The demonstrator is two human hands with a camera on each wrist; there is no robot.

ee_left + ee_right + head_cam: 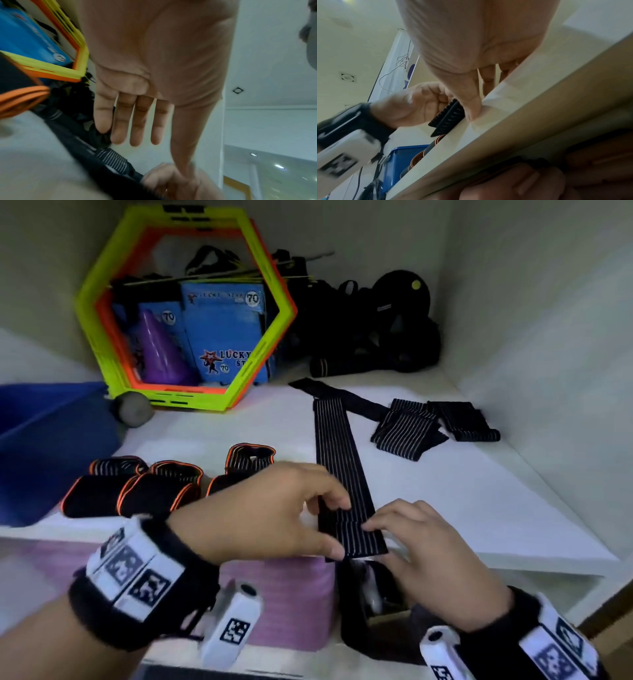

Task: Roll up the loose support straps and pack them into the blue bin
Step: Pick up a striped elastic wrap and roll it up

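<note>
A long black strap with white stripes [337, 460] lies stretched toward me on the white shelf [479, 508], its near end folded over at the front edge. My left hand [339, 529] pinches that folded end, fingers on top and thumb under the edge. My right hand [376, 542] pinches the same end from the right; the right wrist view shows its thumb [471, 102] pressed against the strap end [448, 116]. The blue bin [41, 440] stands at the shelf's left. Two more loose striped straps [407, 426] [466, 419] lie at the back right.
Several rolled orange-edged straps [150, 491] sit on the shelf between the bin and my left hand. Yellow and orange hexagon rings [185, 309], a grey ball [133, 409] and a black gear pile [376, 337] fill the back. A pink mat [281, 594] lies below the shelf.
</note>
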